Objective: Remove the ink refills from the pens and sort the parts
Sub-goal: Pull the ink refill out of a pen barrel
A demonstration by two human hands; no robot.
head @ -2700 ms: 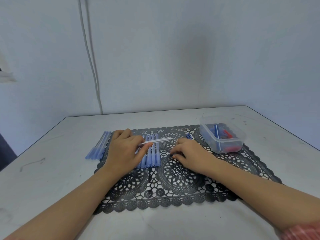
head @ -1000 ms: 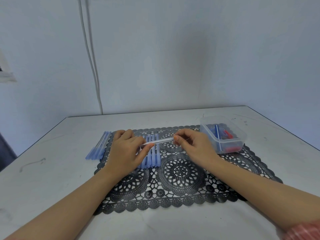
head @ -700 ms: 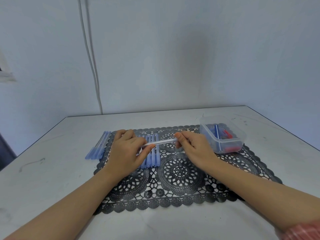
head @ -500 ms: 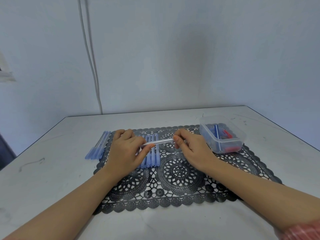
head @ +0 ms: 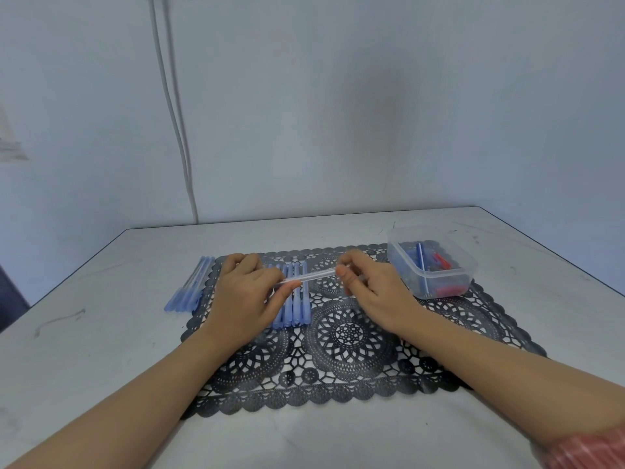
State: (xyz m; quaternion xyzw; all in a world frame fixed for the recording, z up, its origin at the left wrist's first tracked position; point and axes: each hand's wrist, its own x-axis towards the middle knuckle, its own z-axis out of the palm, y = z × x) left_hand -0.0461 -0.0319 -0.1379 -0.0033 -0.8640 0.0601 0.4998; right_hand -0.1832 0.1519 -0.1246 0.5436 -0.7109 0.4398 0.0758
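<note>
Head view: a clear pen (head: 311, 275) is held level in the air above the far half of a black lace mat (head: 338, 350), which lies on a pale grey desk (head: 101, 350). The left hand (head: 247, 292) pinches the pen's left end between thumb and forefinger, the other fingers curled under. The right hand (head: 372, 286) pinches the right end with thumb and fingertips, likewise curled. Whether the refill is inside the barrel cannot be told. Directly below the held pen a row of blue pens (head: 294, 299) lies side by side on the mat, pointing away from the person, partly hidden by the left hand. A second batch of blue pens (head: 191, 289) lies at the mat's left edge, partly on the bare desk. A clear plastic container (head: 433, 262) stands on the mat's far right corner, near the right hand but apart from it; it holds blue and red parts, too small to tell apart. Two pale cables (head: 172, 113) run down the wall behind. A pink striped sleeve (head: 588, 451) shows at the lower right corner.
</note>
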